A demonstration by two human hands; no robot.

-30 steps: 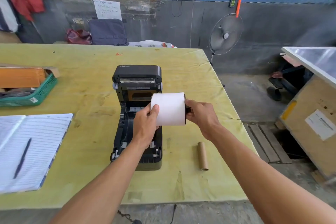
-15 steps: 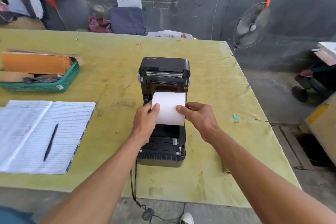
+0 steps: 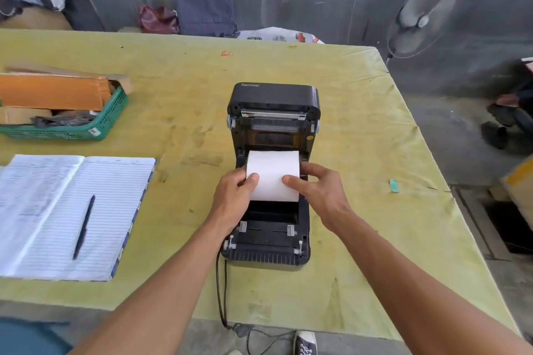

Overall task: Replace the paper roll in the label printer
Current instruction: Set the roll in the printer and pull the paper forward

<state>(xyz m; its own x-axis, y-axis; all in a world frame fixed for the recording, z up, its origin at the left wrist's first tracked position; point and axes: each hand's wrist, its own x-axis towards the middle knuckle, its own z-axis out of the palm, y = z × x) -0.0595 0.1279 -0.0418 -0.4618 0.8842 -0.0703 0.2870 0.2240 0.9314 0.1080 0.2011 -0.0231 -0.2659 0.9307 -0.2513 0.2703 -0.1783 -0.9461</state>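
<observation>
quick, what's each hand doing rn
Left hand: closed on the left end of the paper roll.
Right hand: closed on the roll's right end, over the open printer.

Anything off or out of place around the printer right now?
Nothing wrong at the printer: lid up, both hands seating the white roll squarely. Minor strays only: a small teal scrap lies loose on the table to the right.

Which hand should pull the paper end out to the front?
Probably the right hand. Its fingers already lie across the front face of the paper roll, so they could catch the loose end. The left hand mostly grips the roll's side, steadying it in the open label printer.
</observation>
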